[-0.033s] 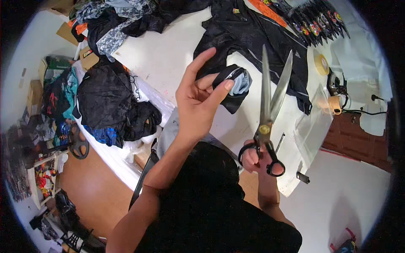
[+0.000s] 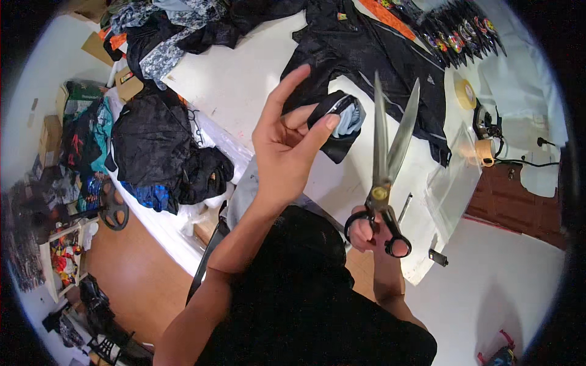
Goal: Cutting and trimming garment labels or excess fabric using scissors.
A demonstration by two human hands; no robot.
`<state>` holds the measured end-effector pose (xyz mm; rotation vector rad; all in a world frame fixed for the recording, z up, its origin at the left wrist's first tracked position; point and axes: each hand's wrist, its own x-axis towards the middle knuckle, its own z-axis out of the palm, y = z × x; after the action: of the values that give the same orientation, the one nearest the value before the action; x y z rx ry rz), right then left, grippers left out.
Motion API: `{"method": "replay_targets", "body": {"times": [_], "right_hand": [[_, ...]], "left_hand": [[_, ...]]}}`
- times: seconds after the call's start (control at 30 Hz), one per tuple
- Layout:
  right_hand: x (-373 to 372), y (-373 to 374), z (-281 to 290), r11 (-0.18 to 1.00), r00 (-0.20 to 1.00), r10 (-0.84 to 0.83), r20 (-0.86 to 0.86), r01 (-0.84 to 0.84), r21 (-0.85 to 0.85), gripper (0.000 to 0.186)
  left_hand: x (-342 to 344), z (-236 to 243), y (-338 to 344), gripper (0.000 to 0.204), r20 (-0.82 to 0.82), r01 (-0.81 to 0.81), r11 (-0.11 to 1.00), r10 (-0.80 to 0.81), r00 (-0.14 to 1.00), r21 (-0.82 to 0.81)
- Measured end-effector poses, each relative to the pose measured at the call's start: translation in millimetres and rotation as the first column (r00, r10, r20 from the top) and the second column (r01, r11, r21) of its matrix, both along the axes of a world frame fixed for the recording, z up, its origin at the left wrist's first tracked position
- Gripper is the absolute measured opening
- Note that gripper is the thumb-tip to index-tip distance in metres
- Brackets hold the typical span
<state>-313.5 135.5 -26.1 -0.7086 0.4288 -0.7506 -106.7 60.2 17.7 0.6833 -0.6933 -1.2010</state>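
Note:
My left hand (image 2: 282, 149) pinches a rolled black cloth end (image 2: 340, 149) between thumb and fingers, its index finger stretched away. Pale blue fabric shows inside the cloth's opening. Whether this piece joins the black garment (image 2: 366, 52) spread on the table behind it, I cannot tell. To its right, my right hand (image 2: 365, 235) grips large metal scissors (image 2: 379, 194) by their black handles. The blades point away from me, parted in a narrow V, with nothing between them and apart from the cloth.
The white table (image 2: 226, 79) carries a roll of tape (image 2: 466, 93) and a clear plastic sheet (image 2: 448, 183) at right. Dark clothes (image 2: 152, 140) are heaped at left, and camouflage clothing (image 2: 177, 36) lies at the far left. Several small black packaged items (image 2: 455, 36) line the far right.
The scissors have tilted slightly to the left, their tips a little lower in the picture. My left hand and the cloth have barely shifted.

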Motion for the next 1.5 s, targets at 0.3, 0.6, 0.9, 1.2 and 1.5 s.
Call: {"method": "replay_targets", "body": {"times": [0.3, 0.6, 0.9, 1.2, 1.5], "right_hand": [[-1, 6, 11, 0.999, 0.997, -0.036, -0.074, 0.036, 0.001, 0.092], [-4, 4, -7, 0.993, 0.985, -0.119, 0.123, 0.118, 0.014, 0.075], [5, 5, 6, 0.982, 0.973, -0.132, 0.189, 0.103, 0.156, 0.059], [6, 3, 1, 0.992, 0.964, -0.095, 0.250, 0.072, 0.102, 0.048], [8, 13, 4, 0.943, 0.911, -0.331, 0.245, 0.328, 0.054, 0.047]], "left_hand": [[2, 16, -2, 0.060, 0.076, -0.014, 0.990, 0.025, 0.997, -0.142], [-4, 20, 1, 0.060, -0.006, 0.054, 0.980, -0.056, 0.998, -0.189], [-5, 16, 2, 0.062, 0.018, 0.070, 0.967, -0.068, 0.998, -0.246], [-4, 20, 5, 0.067, 0.013, 0.053, 0.974, -0.051, 0.999, -0.218], [1, 19, 7, 0.066, 0.041, 0.081, 0.973, -0.073, 0.996, -0.217]]}}
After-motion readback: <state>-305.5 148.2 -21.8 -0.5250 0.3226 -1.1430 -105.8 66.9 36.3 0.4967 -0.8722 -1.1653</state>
